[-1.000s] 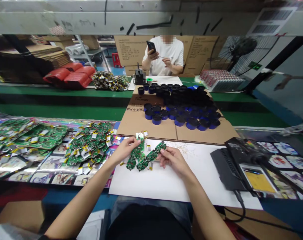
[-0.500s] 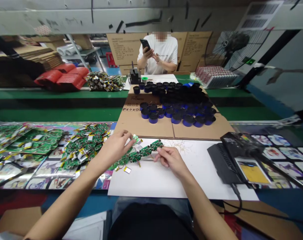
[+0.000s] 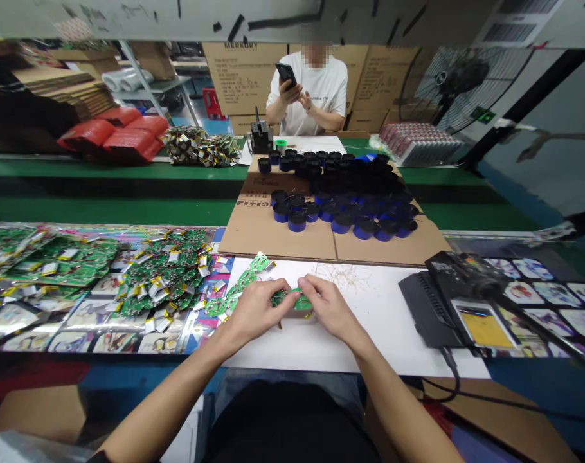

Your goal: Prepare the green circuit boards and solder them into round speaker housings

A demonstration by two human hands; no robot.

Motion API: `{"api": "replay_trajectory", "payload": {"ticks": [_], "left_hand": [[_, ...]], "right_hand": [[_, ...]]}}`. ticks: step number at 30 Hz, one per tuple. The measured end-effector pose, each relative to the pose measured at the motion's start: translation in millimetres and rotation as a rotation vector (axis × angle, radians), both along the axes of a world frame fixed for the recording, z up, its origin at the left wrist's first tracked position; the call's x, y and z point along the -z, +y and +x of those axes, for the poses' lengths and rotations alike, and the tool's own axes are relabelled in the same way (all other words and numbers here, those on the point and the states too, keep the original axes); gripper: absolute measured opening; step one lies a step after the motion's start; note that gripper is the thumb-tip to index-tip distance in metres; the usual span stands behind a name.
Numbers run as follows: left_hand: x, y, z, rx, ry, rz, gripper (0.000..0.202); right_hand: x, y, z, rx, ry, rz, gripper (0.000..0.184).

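A strip of joined round green circuit boards [image 3: 244, 283] lies on a white sheet [image 3: 369, 334] in front of me. My left hand [image 3: 258, 310] and my right hand [image 3: 328, 308] meet over the strip's right end. Both pinch the same green board [image 3: 292, 299], fingers curled onto it. The rest of the strip trails up and left from my left hand, with small silver battery packs hanging off it.
A heap of green circuit boards [image 3: 164, 273] lies to the left. Blue and black cylinders [image 3: 345, 193] crowd a cardboard sheet behind. A black soldering station [image 3: 461, 302] sits right. A person in a white shirt [image 3: 312, 90] holds a phone across the green belt.
My left hand has moved right along the strip to join my right hand. The strip has been laid down and pulled nearer to me, with both hands now pinching one end board.
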State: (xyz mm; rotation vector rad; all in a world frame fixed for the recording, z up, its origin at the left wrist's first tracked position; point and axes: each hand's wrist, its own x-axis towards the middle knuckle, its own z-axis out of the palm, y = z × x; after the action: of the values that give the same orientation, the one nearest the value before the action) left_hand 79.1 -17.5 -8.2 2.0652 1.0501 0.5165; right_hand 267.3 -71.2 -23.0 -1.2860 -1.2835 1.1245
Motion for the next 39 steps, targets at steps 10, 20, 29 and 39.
{"api": "replay_trajectory", "payload": {"ticks": [10, 20, 29, 39], "left_hand": [[23.8, 17.3, 7.2, -0.102, -0.396, -0.305, 0.056], [16.9, 29.3, -64.2, -0.14, 0.071, 0.339, 0.034], [43.9, 18.0, -132.3, -0.168, 0.386, 0.339, 0.031], [-15.2, 38.5, -128.3, -0.125, 0.171, 0.338, 0.024]], "right_hand": [[19.5, 10.6, -20.0, -0.042, 0.499, -0.273, 0.06], [28.3, 1.7, 1.2, -0.019, -0.416, 0.128, 0.016], [35.8, -1.6, -20.9, -0.202, -0.571, 0.231, 0.021], [9.5, 49.0, -40.9, -0.216, -0.502, 0.378, 0.032]]}}
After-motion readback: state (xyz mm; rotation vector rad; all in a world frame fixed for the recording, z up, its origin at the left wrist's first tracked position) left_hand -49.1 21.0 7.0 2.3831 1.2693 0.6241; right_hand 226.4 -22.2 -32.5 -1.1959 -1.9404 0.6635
